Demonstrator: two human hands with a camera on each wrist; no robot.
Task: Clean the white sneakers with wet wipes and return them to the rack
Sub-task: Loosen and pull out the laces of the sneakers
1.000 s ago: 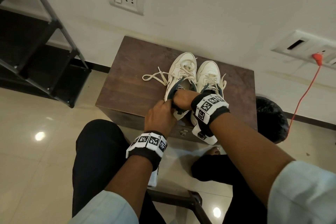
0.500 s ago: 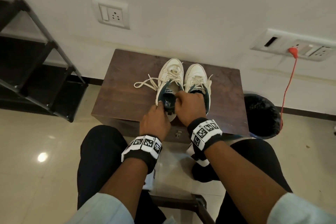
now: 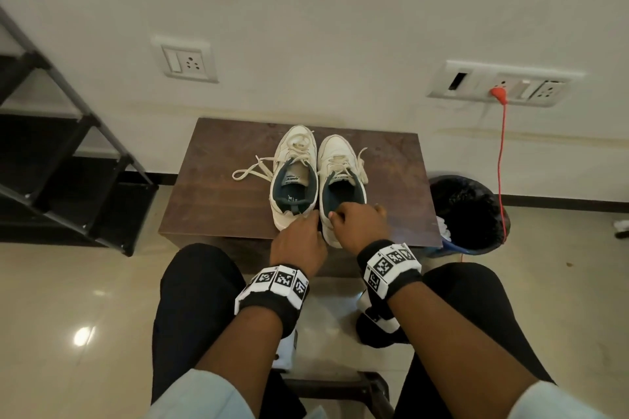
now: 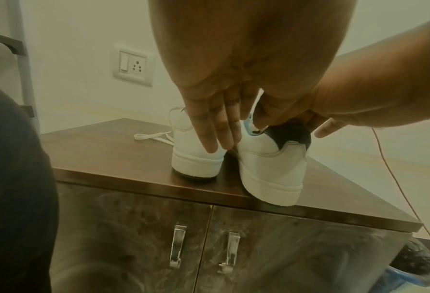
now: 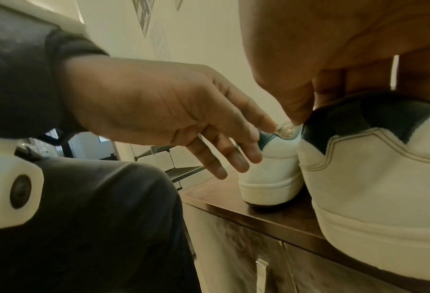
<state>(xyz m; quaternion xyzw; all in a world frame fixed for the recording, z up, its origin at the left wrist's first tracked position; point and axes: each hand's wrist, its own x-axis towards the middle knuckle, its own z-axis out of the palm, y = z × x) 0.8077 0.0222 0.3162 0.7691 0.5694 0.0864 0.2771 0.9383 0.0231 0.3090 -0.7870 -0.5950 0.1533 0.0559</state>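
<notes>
Two white sneakers with dark green linings stand side by side, toes to the wall, on a brown cabinet top [image 3: 211,187]. My left hand [image 3: 301,238] is open, and its straight fingers [image 4: 216,128] lie against the heel of the left sneaker [image 3: 294,180]. My right hand [image 3: 354,218] grips the dark heel collar of the right sneaker [image 3: 340,163], thumb on one side and curled fingers [image 4: 281,111] on the other. The right sneaker's heel [image 5: 371,178] juts slightly over the cabinet's front edge. A loose lace trails left of the left sneaker [image 5: 268,178]. No wipe shows.
A black shoe rack [image 3: 68,163] stands on the floor to the left. To the right of the cabinet sits a black-lined bin [image 3: 469,211], with an orange cable [image 3: 501,160] hanging from a wall socket above it. My knees are close to the cabinet doors [image 4: 233,247].
My left hand has let go of the left sneaker's heel and straightened its fingers. Both hands have drawn back toward the cabinet's front edge. The head view has tilted up.
</notes>
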